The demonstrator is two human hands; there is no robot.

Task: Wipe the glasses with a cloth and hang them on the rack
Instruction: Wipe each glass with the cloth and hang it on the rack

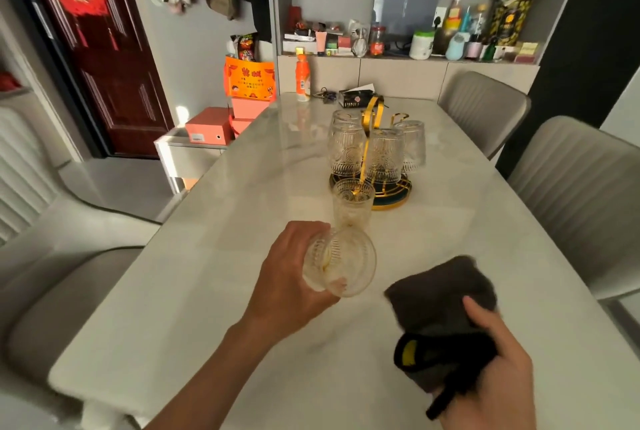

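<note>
Pale marble table [242, 256] is bearing a gold rack [372, 166] on which three ribbed glasses are hanging mouth-down. Left hand [287, 287] is gripping a held glass [341, 261] by its base, long axis lying near-horizontal, open mouth pointing away from the palm toward the right. Beyond that mouth, an upright glass [353, 206] is standing just before the rack. Right hand [491, 370] is clutching a dark cloth [443, 305], apart from the held glass.

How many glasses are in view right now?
5. One glass is in the left hand; one stands upright on the table before the rack; three hang inverted on it. More may be hidden behind.
</note>
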